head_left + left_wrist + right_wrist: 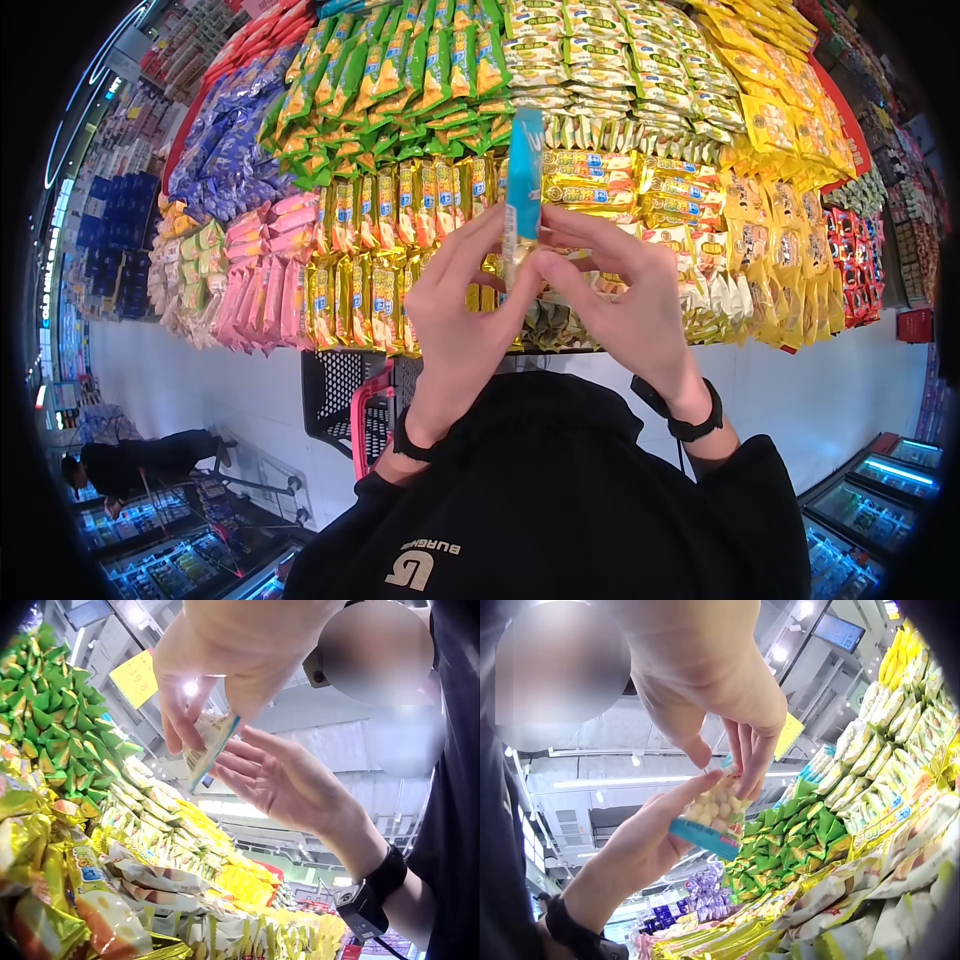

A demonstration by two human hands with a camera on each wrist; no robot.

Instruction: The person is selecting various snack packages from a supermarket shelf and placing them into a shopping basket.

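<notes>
A small snack packet [714,804] with teal ends and a clear window full of pale round balls is held up in front of the chest. In the head view it stands edge-on. My left hand [465,290] pinches it between thumb and fingers; the left wrist view shows its barcode side [204,754]. My right hand [625,290] is at the packet's other side, its fingertips right at the edge. Its fingers look fairly straight in the left wrist view, and in the right wrist view the thumb stands apart from them.
A sloped display spreads ahead: green packets [400,75], white-green packets [625,60], yellow bags [785,110], purple packets [230,150] and pink packets [262,290]. A shopping cart [340,400] stands below at left. Farther left is another person [150,465] beside a cart; freezers [870,510] line the right.
</notes>
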